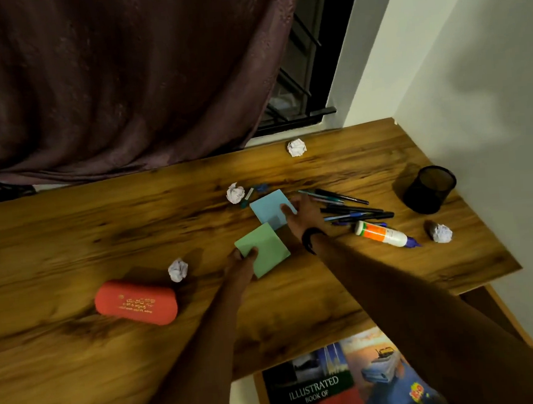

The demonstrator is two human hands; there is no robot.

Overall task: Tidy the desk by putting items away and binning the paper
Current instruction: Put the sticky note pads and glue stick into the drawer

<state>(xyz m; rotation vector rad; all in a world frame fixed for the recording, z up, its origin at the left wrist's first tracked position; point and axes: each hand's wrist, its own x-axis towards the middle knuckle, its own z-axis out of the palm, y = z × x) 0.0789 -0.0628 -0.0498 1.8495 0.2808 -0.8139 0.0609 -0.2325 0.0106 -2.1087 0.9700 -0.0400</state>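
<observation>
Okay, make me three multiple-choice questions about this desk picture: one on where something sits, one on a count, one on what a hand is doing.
1. Where does the black mesh pen cup stand?
A. near the desk's right edge by the wall
B. beside the red case
C. on the book

2. How many crumpled paper balls lie on the desk?
A. two
B. four
C. six

3. What is the left hand doing?
A. resting flat on the desk
B. holding a pen
C. gripping the green sticky pad

Answers: 1 A, the cup stands at the right, next to the white wall. 2 B, four white balls show. 3 C, its fingers close on the pad's corner.
</observation>
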